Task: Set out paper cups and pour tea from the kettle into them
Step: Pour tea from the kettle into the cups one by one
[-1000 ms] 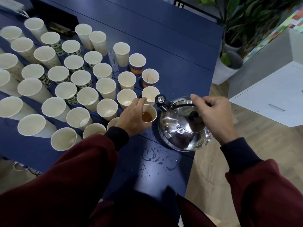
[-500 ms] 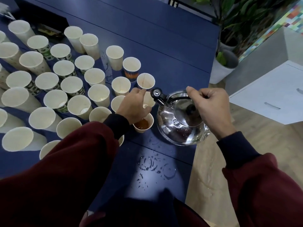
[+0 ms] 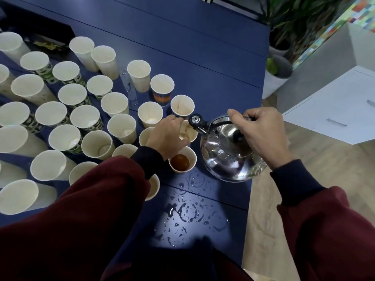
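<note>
Several white paper cups (image 3: pixel 121 126) stand in rows on the blue table (image 3: pixel 203 57). My right hand (image 3: pixel 257 136) grips the black handle of a shiny steel kettle (image 3: pixel 225 157), held at the table's right edge with its spout over a paper cup (image 3: pixel 189 133). My left hand (image 3: pixel 168 136) wraps around that cup from the left. Just nearer me stands a cup holding brown tea (image 3: pixel 181 161). Part of another cup (image 3: pixel 153 186) peeks out under my left sleeve.
Water drops and wet rings (image 3: pixel 188 211) lie on the table's near end. To the right are a wooden floor (image 3: pixel 261 230), a white drawer cabinet (image 3: pixel 332 110) and a potted plant (image 3: pixel 278 74). A dark box (image 3: pixel 46 27) sits at the table's far left.
My left hand let go of the tea-filled cup and moved up to the cup behind it. The kettle shifted with its spout over that cup.
</note>
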Action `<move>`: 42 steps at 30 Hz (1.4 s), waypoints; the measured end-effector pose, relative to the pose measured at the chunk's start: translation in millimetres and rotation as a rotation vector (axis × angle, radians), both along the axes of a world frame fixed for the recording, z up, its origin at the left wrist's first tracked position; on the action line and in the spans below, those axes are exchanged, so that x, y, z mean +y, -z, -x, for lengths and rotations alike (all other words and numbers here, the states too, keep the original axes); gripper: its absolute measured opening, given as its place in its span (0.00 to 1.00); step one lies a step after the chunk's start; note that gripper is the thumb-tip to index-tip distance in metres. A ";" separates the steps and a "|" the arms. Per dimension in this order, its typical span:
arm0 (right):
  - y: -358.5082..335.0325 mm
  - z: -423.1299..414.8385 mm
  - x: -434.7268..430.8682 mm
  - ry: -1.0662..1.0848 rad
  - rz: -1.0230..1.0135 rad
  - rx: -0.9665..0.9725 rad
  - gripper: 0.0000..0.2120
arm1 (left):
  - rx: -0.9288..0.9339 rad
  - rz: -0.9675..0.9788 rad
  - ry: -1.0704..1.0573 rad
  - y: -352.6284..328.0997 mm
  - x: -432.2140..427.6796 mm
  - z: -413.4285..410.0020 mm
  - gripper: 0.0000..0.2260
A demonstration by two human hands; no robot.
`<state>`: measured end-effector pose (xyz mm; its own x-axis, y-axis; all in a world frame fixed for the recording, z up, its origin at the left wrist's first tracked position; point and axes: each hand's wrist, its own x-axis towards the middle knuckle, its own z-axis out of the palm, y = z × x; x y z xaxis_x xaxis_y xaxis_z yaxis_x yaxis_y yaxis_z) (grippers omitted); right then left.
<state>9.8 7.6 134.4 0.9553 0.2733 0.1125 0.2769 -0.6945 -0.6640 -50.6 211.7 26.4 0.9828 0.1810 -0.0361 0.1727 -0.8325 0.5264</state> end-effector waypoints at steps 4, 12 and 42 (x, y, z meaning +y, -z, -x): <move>-1.1 -3.5 4.4 0.000 0.003 0.002 0.31 | 0.012 0.013 0.014 0.5 4.8 -2.8 0.19; -1.1 -4.7 -4.5 0.020 -0.013 0.027 0.30 | 0.006 0.017 0.009 -4.1 6.8 -1.8 0.19; -0.7 -9.7 -19.6 0.107 -0.234 0.083 0.33 | -0.220 0.097 -0.029 -7.9 5.7 -8.8 0.17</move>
<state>19.5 -12.1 135.1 0.9860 0.1458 0.0811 0.1483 -0.5423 -0.8270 -41.7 217.4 34.3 0.9633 0.2158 0.1599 0.0683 -0.7727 0.6311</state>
